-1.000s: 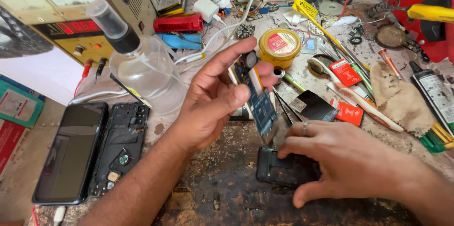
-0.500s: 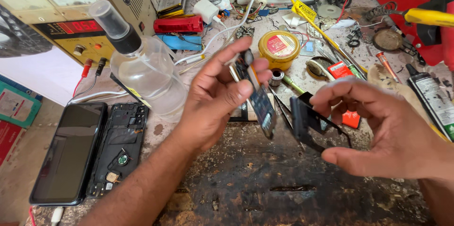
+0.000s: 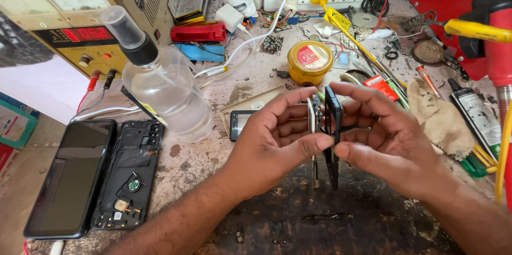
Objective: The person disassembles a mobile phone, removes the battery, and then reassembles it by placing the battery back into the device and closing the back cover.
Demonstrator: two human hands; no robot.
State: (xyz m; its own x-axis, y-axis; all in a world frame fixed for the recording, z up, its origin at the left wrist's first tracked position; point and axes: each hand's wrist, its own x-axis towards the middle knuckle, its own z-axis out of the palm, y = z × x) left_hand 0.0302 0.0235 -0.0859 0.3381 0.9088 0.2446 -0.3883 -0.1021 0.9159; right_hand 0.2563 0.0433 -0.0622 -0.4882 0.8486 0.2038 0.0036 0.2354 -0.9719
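Cluttered desk (image 3: 224, 95), bottle (image 3: 165, 92) at 10 o'clock: right hand (image 3: 397, 145) has lifted the black part (image 3: 334, 127) off the desk, edge-on against the board (image 3: 313, 121) pinched in left hand (image 3: 269, 145) fingers; both pinching, parts mating at centre.

A phone repair workshop: a stained, cluttered workbench (image 3: 213, 164) carries an opened phone frame (image 3: 128, 175) at near left, a bench power supply (image 3: 80, 25) far left, a yellow flux tin (image 3: 310, 62) and a red hot-air gun (image 3: 496, 31) at right.
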